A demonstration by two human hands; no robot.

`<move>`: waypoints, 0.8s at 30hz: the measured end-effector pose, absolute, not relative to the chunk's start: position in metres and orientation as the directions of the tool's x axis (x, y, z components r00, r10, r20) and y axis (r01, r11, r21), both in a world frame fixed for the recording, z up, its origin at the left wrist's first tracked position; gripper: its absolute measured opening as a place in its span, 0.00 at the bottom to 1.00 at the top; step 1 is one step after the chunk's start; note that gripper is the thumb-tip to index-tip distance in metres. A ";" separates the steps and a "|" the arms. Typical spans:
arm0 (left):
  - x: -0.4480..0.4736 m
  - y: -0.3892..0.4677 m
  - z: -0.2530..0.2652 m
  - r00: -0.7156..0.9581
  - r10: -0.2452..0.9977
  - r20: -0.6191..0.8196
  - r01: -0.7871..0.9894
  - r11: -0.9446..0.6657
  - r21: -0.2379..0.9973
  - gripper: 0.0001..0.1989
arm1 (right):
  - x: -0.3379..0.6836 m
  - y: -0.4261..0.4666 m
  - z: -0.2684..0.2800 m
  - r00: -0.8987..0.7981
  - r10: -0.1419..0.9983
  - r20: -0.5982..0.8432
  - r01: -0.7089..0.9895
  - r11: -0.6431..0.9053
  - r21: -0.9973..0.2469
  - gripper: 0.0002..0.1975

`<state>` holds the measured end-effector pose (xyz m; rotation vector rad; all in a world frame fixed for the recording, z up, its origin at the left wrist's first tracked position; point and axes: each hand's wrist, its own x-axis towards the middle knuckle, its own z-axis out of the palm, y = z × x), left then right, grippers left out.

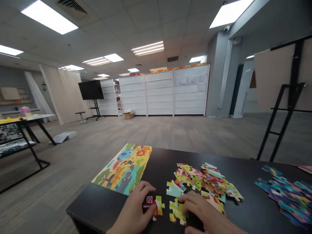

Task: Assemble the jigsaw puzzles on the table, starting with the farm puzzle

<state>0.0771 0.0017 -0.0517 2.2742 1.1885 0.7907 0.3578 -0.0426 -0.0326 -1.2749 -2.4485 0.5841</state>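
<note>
My left hand (135, 209) grips a puzzle piece with a red barn and yellow-green ground (159, 204), thumb below and fingers above. Across a small gap, my right hand (201, 208) has its fingers at the right edge of a yellow-green puzzle piece (176, 211) with knobs. Both pieces are low over the black table (161, 165). Just above the right fingers lies a pale blue and green piece (172, 189). Behind the right hand spreads a loose pile of puzzle pieces (195, 177) in green, brown and pink; part of it is hidden by that hand.
An assembled animal picture (129, 165) lies at the table's left side. A second heap of blue and purple pieces (287, 195) is at the right. Beyond stand a black easel (280, 126), white shelving (159, 94), a screen on a stand (91, 90) and another table (40, 117).
</note>
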 end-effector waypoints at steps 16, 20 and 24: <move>0.090 0.001 -0.046 0.675 0.711 0.199 0.449 -0.609 0.654 0.23 | 0.352 -0.043 -0.034 -0.558 0.823 0.106 0.710 0.540 -0.451 0.17; 0.092 0.001 -0.044 0.689 0.697 0.200 0.436 -0.618 0.654 0.21 | 0.348 -0.046 -0.026 -0.548 0.833 0.075 0.747 0.528 -0.405 0.18; 0.094 0.000 -0.045 0.701 0.689 0.184 0.438 -0.619 0.652 0.21 | 0.346 -0.045 -0.025 -0.560 0.825 0.080 0.752 0.546 -0.369 0.19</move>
